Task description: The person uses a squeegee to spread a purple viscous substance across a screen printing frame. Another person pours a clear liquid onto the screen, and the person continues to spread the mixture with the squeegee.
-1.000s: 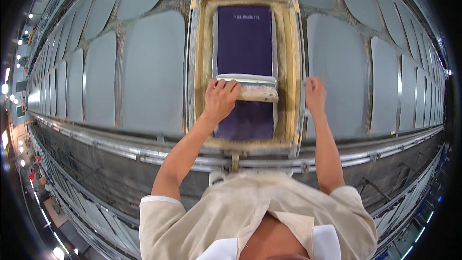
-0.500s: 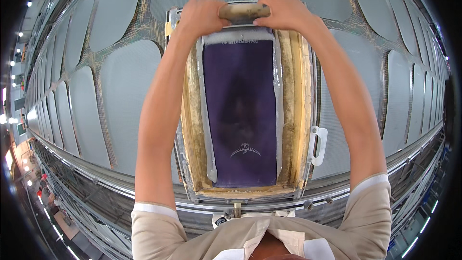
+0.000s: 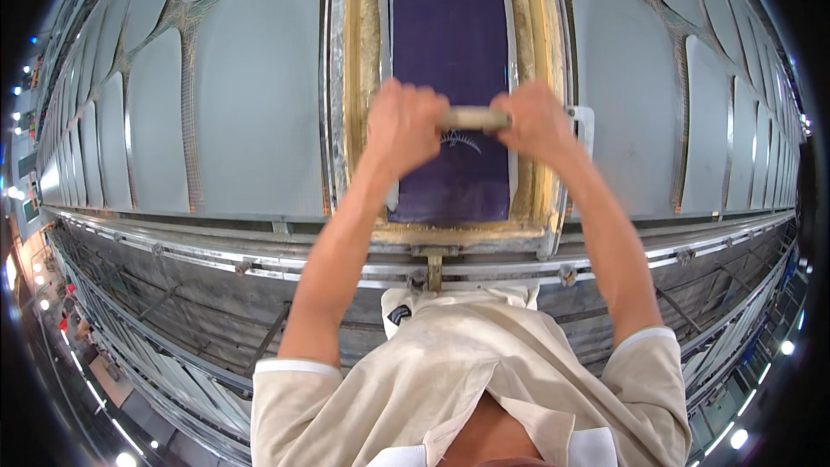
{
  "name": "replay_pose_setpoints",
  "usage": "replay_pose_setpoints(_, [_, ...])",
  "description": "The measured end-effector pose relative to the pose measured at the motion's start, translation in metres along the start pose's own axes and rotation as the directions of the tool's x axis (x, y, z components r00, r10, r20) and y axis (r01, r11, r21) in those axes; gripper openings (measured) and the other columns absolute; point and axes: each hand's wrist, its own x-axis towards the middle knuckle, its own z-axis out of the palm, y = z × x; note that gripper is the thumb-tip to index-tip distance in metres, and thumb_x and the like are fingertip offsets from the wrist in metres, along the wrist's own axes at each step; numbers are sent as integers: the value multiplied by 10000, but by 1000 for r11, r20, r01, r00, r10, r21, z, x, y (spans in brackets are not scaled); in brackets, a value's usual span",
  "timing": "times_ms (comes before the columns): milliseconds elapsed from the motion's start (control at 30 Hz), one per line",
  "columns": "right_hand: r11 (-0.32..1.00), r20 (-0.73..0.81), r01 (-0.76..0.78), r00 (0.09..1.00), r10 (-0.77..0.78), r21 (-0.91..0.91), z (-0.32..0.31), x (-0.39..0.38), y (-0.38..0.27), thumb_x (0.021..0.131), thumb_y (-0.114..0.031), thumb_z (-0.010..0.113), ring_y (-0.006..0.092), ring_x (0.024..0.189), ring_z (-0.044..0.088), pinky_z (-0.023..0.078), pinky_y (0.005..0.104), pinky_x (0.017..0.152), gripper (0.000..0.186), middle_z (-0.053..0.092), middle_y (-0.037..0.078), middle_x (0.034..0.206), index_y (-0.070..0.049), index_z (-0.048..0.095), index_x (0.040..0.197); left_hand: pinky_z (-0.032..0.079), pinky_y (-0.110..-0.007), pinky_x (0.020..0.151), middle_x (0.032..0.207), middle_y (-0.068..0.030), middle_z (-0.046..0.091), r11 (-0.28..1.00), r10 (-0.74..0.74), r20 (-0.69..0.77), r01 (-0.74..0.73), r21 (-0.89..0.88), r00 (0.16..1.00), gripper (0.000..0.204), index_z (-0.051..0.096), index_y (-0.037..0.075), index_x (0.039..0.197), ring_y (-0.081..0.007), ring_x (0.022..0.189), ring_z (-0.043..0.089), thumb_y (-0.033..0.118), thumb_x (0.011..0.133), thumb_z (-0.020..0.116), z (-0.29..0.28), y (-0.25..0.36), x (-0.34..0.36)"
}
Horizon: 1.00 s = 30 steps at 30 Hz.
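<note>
Both my hands are closed round the pale handle of a squeegee, which lies crosswise over a screen-printing frame. My left hand grips its left end, and my right hand wraps the right end; both are a little blurred. Beneath them is the dark purple screen panel, with light lettering at its far end and a pale curved emblem just on the near side of the handle. Around the panel runs the yellowed, stained screen frame. The squeegee's blade edge is hidden under the handle and hands.
Grey shaped panels lie in rows on a long table to both sides of the frame. A white handle sticks out at the frame's right side. Metal rails run along the table's near edge, close to my body.
My hands have drawn the squeegee from the far end of the screen toward me, down to the emblem. The whole view has shifted, so the frame sits higher in it.
</note>
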Motion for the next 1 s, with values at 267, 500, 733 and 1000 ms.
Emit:
replay_pose_setpoints(267, [988,-143,91,987,-73,126,35,-95,-50,733,-275,843,258,919,661,451,394,895,282,698,70,797,-94,733,919,425,-377,841,872,-2,722,1000,-13,50,15,-26,999,242,750,152,885,-204,791,657,81,657,787,1,55,-95])
replay_pose_setpoints(500, [1000,-179,12,984,-9,15,-43,70,52,744,-303,818,359,818,677,519,469,788,256,687,146,781,-115,735,896,446,-434,859,854,-41,721,997,56,-64,-53,62,996,146,729,148,864,-259,842,691,182,738,793,-31,-42,92])
replay_pose_setpoints(733, [999,-230,-30,973,23,-30,-104,228,149,774,-355,827,365,913,716,568,457,813,422,740,184,927,-70,743,1073,504,-471,884,909,-74,754,982,24,-96,-5,191,995,242,749,181,937,-295,935,716,349,774,808,-51,-133,266])
replay_pose_setpoints(1000, [996,-122,-80,990,74,-38,-104,223,137,802,-405,782,355,911,728,553,480,841,391,727,231,889,-33,755,921,557,-477,783,880,-114,749,988,-68,-32,72,134,997,305,770,198,1015,-364,881,706,354,758,821,-47,-124,255])
